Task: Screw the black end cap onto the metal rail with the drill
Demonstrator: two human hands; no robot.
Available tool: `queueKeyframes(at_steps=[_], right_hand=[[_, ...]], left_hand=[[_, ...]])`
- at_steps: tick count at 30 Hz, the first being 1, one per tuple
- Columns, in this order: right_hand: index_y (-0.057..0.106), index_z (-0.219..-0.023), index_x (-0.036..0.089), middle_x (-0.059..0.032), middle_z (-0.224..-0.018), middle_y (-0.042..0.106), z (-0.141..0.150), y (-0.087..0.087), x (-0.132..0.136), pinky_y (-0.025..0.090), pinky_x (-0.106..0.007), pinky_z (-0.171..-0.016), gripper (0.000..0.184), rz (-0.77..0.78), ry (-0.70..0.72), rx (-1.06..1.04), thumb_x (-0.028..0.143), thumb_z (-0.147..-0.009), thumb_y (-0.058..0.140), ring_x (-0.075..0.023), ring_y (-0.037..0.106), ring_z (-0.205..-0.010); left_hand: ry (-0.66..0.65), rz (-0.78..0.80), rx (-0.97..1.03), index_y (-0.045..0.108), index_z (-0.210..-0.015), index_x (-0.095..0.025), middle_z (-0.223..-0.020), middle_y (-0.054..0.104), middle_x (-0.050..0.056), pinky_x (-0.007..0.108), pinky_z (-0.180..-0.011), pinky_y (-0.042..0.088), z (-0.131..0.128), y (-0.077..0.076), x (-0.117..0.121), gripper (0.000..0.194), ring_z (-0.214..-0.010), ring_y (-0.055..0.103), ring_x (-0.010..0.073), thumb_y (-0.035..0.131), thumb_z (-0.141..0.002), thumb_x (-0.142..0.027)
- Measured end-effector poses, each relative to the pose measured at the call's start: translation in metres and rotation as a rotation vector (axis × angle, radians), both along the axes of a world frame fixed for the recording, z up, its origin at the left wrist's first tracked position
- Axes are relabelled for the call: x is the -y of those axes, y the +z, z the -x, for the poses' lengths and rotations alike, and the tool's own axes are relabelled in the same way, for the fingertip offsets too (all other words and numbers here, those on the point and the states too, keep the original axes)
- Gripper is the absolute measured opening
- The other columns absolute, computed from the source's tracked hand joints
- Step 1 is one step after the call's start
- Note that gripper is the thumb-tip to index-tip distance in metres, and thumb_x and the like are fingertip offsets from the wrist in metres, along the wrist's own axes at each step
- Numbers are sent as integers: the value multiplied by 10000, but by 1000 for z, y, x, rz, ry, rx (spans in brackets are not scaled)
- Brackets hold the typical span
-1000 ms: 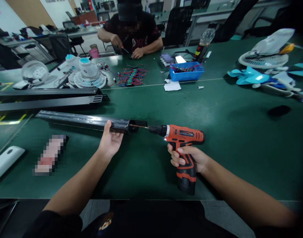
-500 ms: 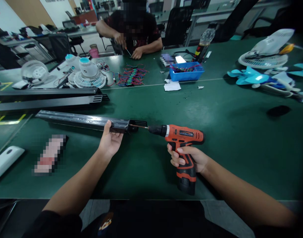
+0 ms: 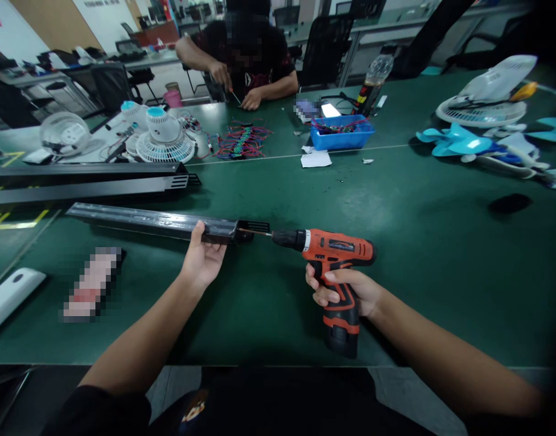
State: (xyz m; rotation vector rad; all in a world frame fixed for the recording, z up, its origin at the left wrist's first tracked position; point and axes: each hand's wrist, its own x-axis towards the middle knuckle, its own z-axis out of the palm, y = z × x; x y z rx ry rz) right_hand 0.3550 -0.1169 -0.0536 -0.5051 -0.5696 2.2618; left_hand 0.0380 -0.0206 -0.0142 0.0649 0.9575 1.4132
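Observation:
My left hand grips a long black metal channel near its right end, thumb on top and fingers underneath. The channel's slotted end points to the right. In my right hand is an orange and black cordless drill, fingers wrapped round its handle by the trigger. Its long thin bit reaches left to the end of the channel. Whether the tip touches a screw inside cannot be made out.
More dark channels lie at the left, beyond the held one. A blurred phone-like object and a white casing rest front left. Farther back are fan parts, wiring and a blue bin. A co-worker sits opposite, holding a screwdriver.
Almost nothing differs. Both my hands, the channel and the drill stay in place; the co-worker's hand with the screwdriver has shifted very slightly.

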Motion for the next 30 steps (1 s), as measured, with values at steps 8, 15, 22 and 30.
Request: queueKeyframes(at_steps=[8,15,22,30], right_hand=[[746,-1060,132,-22,-889,725,-1,0,0,560,-248,-674,208,-5,23,-22,236,-889,804,-42,537,-530],[755,-1050,130,-17,-867,720,-1,1,1,548,-245,-672,195,6,14,-11,234,-891,797,-39,531,-522],[758,-1060,123,-33,-883,740,0,3,1,545,-247,-643,230,-8,-11,24,226,-858,798,-40,516,-503],[727,-1106,154,-25,-888,730,2,5,2,541,-256,-619,274,-16,-49,61,241,-853,787,-47,485,-486]], left_hand=[[15,-7,-43,722,-1177,-151,-1006,817,78,320,-1001,611,-2,1,2,245,-943,789,195,694,-1004,-323],[14,-4,-59,716,-1210,-152,-1089,810,99,320,-958,629,-2,1,2,278,-989,787,212,707,-997,-329],[-12,-11,-75,718,-1189,-142,-1089,816,87,300,-958,625,-3,5,3,254,-1004,786,205,651,-1030,-329],[-4,-2,-42,707,-1254,-165,-1078,820,85,302,-989,616,-2,3,2,301,-979,791,203,682,-1009,-339]])
